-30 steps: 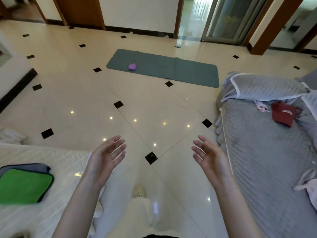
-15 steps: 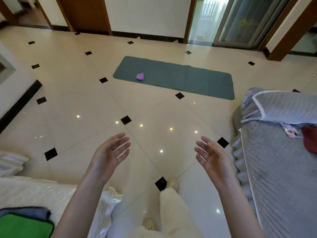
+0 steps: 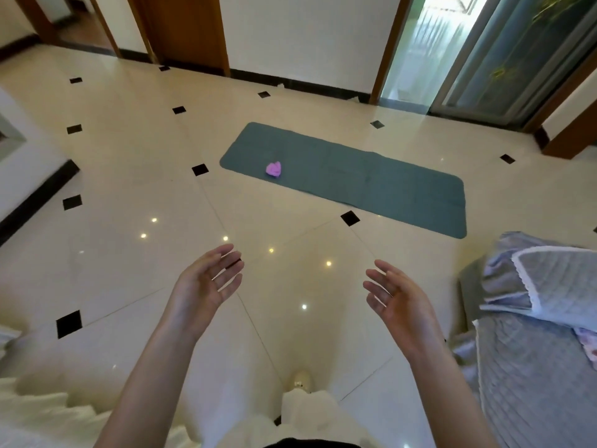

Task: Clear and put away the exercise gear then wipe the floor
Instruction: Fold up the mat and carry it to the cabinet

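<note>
Both arms are held out over the shiny tiled floor (image 3: 129, 176), palms turned toward each other. The left hand (image 3: 206, 282) and the right hand (image 3: 399, 300) have loose, spread fingers and grasp nothing. The green mat (image 3: 371, 179) lies flat on the floor at about one o'clock, well apart from the hands, with a small pink thing (image 3: 274, 169) resting near its left end. A grey-covered sofa (image 3: 533, 350) sits at four o'clock.

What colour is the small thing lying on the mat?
Pink-purple object, on the dull green mat; head view.
</note>
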Demonstrator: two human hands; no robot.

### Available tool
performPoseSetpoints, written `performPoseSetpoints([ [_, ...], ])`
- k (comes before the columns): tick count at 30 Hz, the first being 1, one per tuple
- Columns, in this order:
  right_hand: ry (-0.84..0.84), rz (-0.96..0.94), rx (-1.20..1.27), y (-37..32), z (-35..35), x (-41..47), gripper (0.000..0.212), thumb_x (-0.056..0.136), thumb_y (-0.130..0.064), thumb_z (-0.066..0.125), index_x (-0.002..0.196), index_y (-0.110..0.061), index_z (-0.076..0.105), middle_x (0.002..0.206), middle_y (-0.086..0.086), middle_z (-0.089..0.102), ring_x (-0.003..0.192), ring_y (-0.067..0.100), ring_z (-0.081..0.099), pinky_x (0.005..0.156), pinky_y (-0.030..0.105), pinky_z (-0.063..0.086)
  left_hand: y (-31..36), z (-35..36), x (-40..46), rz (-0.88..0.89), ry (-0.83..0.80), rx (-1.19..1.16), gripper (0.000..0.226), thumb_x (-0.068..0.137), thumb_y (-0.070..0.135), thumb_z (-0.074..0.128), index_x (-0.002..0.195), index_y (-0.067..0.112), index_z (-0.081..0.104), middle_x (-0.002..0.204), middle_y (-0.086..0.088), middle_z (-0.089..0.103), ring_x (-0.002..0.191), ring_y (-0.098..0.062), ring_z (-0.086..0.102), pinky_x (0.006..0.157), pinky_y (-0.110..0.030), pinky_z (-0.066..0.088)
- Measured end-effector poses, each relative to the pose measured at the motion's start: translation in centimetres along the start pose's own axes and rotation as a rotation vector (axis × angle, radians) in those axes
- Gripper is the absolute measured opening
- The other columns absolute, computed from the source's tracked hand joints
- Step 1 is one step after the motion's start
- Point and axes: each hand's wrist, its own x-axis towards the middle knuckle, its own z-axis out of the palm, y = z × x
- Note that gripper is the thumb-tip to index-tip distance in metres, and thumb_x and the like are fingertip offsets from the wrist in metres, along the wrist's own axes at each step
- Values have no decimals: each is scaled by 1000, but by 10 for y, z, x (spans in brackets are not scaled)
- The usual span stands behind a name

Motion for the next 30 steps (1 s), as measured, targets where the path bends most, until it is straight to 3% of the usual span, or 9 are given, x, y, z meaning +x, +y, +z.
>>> performPoseSetpoints([
  [8,-32,31,-49,-54,38,108,23,94,-9,43,104,-12,63,86,4,70,74,15,66,68,26,50,31,45,90,5,35,-47,22,93,11,43,97,9,64,84,-3,70,79,-16,68,72,-25,55],
  [20,-22,16,-42,-98,153,294,22,94,-11,46,108,-11,62,88,3,69,75,14,66,73,28,47,129,88,280,32,36,33,21,95,12,43,105,9,62,95,-5,68,92,-20,64,85,-32,50],
  [30,-30,-10,7,-130,262,424,21,95,-13,43,103,-13,63,83,1,70,73,12,66,74,28,48,229,120,420,47,20,125,21,95,11,42,102,10,62,94,-4,68,89,-18,63,75,-26,49],
])
